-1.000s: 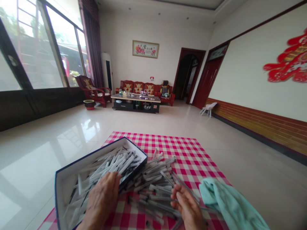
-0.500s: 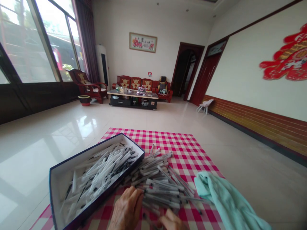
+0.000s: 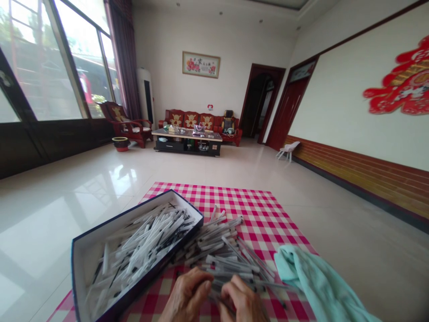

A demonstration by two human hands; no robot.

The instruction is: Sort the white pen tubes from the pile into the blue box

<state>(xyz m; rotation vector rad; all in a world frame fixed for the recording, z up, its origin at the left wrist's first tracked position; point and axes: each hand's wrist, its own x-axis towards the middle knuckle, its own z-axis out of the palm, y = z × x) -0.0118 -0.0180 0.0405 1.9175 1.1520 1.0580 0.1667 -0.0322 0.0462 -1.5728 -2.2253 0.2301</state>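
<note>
Low in the head view, my left hand (image 3: 189, 293) is closed, thumb pressed to its fingers at the near edge of a pile of pens (image 3: 231, 264). What it grips is hidden. Close beside it, my right hand (image 3: 241, 298) is closed with fingers curled around a slim pen, partly hidden and blurred. The heaped pens have frosted, pale barrels and dark ends. To the left, a shallow blue-edged box (image 3: 74, 268) with white inner walls holds many more pale barrels and thin black pieces (image 3: 147, 246).
A pink-and-white checked cloth (image 3: 261, 205) covers the table beneath everything. On the right lies a crumpled mint-green cloth (image 3: 311, 277). Across the tiled floor (image 3: 201, 170) stand a low coffee table (image 3: 187, 134), a wooden sofa (image 3: 191, 120) and a small pale chair (image 3: 288, 150).
My right hand has come up and into fuller view. My left hand has shifted slightly right and down, so the two hands are now closer together. The head view has tilted slightly.
</note>
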